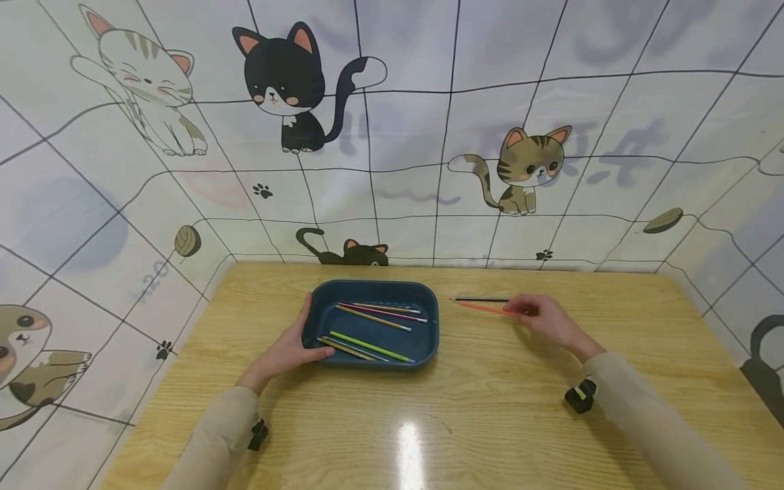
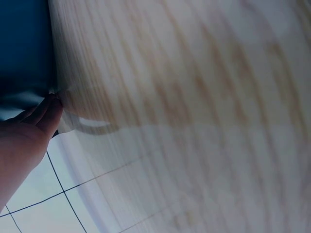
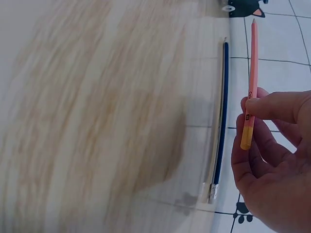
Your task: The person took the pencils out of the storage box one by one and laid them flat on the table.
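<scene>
A dark blue tray [image 1: 375, 286] rests on the table, holding several pencils, among them a lime green pencil [image 1: 370, 346] and a magenta pencil [image 1: 392, 314]. My left hand [image 1: 288, 347] grips its left end, thumb over the front rim, fingers along the outer wall; the left wrist view shows those fingers [image 2: 46, 114] against the tray. To the right, my right hand [image 1: 548, 323] pinches a pink pencil [image 3: 253, 63] near its yellow end, between thumb and fingers. Beyond it a dark blue pencil [image 3: 223, 111] lies on the table, seen also in the head view.
The wooden table [image 1: 490, 422] meets a backdrop sheet [image 1: 416, 197] printed with cats and grid lines along its back. A small black device [image 1: 580, 396] sits at the right wrist, another [image 1: 258, 434] at the left.
</scene>
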Action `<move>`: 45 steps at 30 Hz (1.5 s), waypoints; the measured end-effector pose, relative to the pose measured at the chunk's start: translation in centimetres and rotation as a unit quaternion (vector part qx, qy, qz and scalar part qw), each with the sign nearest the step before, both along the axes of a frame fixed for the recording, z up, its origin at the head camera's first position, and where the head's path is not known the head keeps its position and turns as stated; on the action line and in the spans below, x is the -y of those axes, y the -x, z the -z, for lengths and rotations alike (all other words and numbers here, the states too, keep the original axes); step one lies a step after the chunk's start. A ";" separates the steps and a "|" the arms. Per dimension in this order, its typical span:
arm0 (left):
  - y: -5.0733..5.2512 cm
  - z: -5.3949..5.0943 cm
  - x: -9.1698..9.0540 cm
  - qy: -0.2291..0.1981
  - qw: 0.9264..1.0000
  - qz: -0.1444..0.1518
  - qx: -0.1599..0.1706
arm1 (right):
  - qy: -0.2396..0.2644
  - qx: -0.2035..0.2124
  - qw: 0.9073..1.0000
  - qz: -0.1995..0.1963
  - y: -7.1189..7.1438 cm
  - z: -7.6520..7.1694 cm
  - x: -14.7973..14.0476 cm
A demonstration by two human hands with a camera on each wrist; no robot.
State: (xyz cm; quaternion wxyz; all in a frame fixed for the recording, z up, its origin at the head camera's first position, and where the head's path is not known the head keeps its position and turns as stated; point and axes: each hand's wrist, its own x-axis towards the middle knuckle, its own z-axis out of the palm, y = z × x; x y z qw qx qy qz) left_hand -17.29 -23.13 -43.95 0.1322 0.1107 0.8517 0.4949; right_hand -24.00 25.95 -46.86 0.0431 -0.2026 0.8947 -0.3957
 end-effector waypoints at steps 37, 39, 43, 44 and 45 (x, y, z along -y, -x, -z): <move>0.0 0.3 0.1 -0.006 1.000 -0.004 -0.001 | -0.060 -0.043 0.997 0.003 2.6 2.0 -0.6; 0.0 0.3 0.1 -0.006 1.000 -0.005 0.001 | -0.060 -0.043 0.997 0.002 2.6 1.9 -0.5; 0.0 0.1 0.0 -0.006 1.000 -0.005 0.006 | -0.061 -0.044 0.997 0.001 2.6 1.9 -0.5; 0.0 0.1 0.0 -0.007 1.000 -0.005 0.007 | -0.061 -0.045 0.997 0.000 2.6 1.9 -0.5; -0.1 0.1 0.0 -0.007 1.000 -0.005 0.008 | -0.061 -0.047 0.997 -0.001 2.6 1.9 -0.5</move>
